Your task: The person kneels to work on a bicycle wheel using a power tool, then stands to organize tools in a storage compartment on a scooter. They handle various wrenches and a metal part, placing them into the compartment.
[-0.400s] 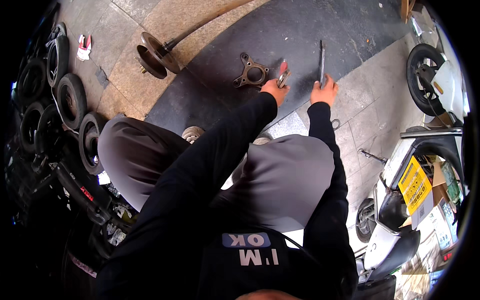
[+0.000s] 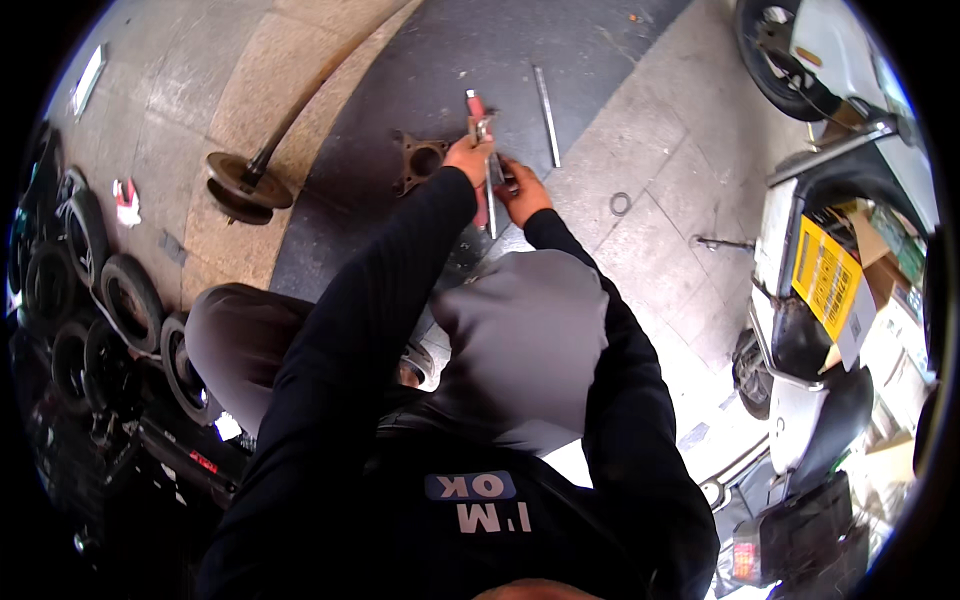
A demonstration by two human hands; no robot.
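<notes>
My left hand (image 2: pixel 468 160) is closed on a small metal part (image 2: pixel 480 128) with uneven edges; its exact kind is unclear. A long red-handled tool (image 2: pixel 475 103) runs beneath or behind that part, partly covered by the hand. Close beside it, my right hand (image 2: pixel 524 196) has its fingers curled in, and what they hold is hidden. A thin silver rod (image 2: pixel 491 212) shows between the hands. Left of my left hand, a rusty flange with bolt lugs and a round hole (image 2: pixel 425 160) lies on the dark mat (image 2: pixel 350 150). A straight silver bar (image 2: pixel 547 115) lies apart, beyond my right hand.
A rusty shaft with round discs (image 2: pixel 248 185) lies at the left. Several tyres (image 2: pixel 130 300) line the left side. A metal ring (image 2: pixel 620 204) is on the paving at right, near a white scooter (image 2: pixel 785 250) with a yellow sheet (image 2: pixel 828 275).
My right hand has left the silver bar and come in beside my left hand, its fingers now curled. The view has shifted, so the floor objects appear further left.
</notes>
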